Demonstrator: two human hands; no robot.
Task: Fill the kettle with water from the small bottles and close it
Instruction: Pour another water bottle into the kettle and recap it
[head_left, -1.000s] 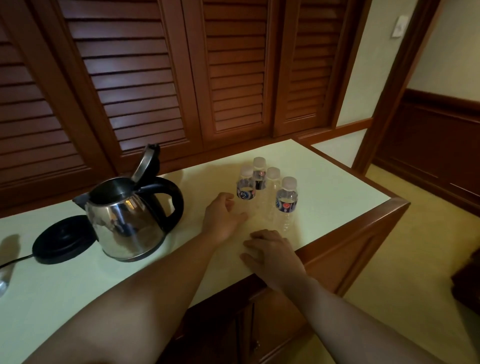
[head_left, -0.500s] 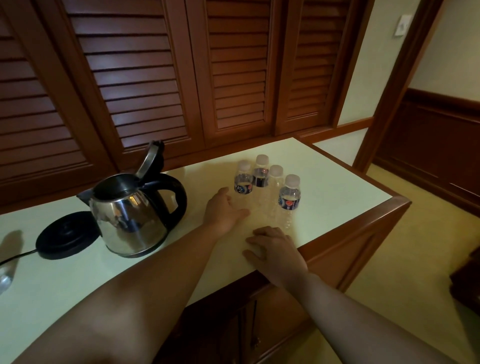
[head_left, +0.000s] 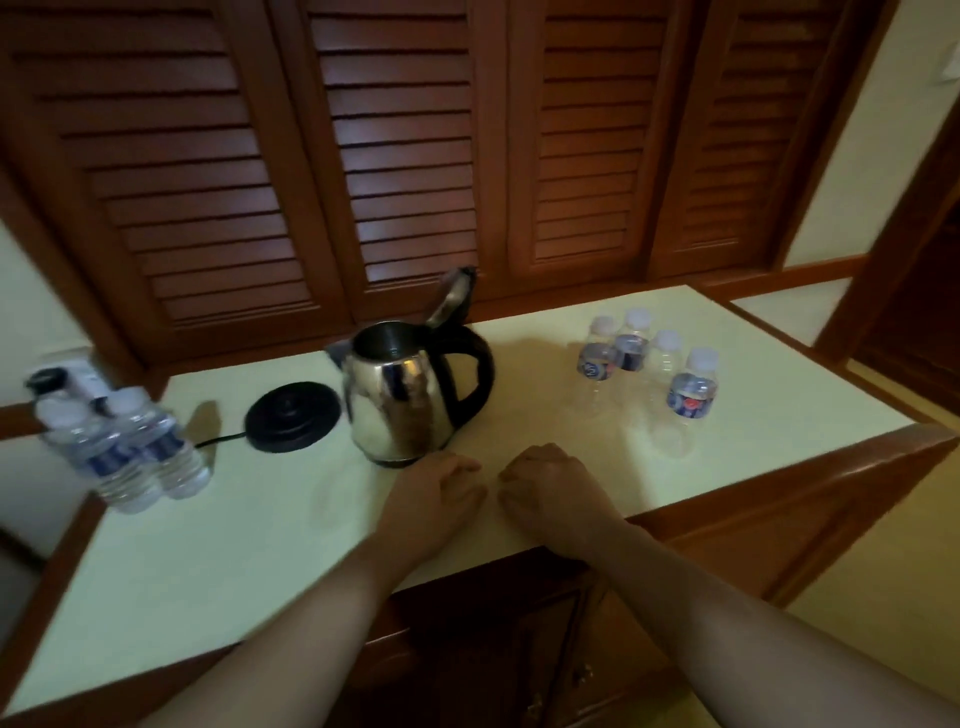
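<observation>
Both hands, the left hand (head_left: 436, 488) and right hand (head_left: 550, 486), rest loosely curled and empty on the tabletop (head_left: 260, 519) before the open steel kettle (head_left: 400, 395), while the small bottles (head_left: 647, 371) well right look light, crushable, best gripped mid-body
</observation>
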